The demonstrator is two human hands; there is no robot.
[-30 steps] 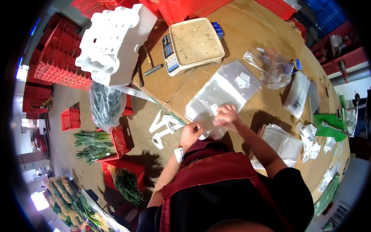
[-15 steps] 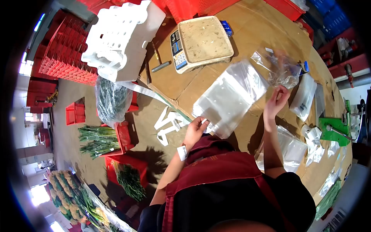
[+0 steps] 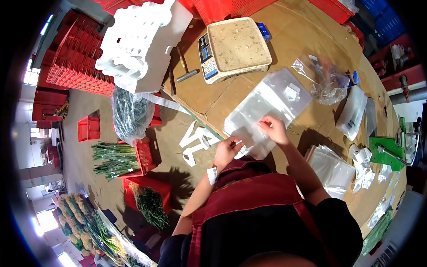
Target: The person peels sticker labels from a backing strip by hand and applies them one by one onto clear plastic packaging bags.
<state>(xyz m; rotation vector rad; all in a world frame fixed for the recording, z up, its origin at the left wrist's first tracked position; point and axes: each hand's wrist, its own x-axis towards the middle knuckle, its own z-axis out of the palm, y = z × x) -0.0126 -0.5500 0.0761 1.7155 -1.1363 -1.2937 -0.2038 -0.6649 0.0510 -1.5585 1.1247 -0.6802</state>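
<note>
A stack of clear plastic bags [image 3: 267, 102] lies on the cardboard-covered table, slanting away from me. At its near left corner, my left hand [image 3: 227, 151] is closed on small white labels [image 3: 241, 152]. My right hand [image 3: 273, 130] is over the near part of the stack, thumb and fingers pinched together; what is between them, if anything, is too small to make out. A white label [image 3: 292, 91] shows on the far right of the top bag. Beyond the stack lies a crumpled clear bag [image 3: 329, 86].
A scale [image 3: 239, 44] stands behind the bags, with a white foam box [image 3: 142, 40] to its left. More clear bags [image 3: 331, 171] and a green metal device [image 3: 386, 152] are at right. Red crates of green vegetables [image 3: 118, 158] stand on the floor at left.
My right hand has moved left and nearer, from beside the crumpled bag to over the bag stack. My left hand has stayed near the stack's corner.
</note>
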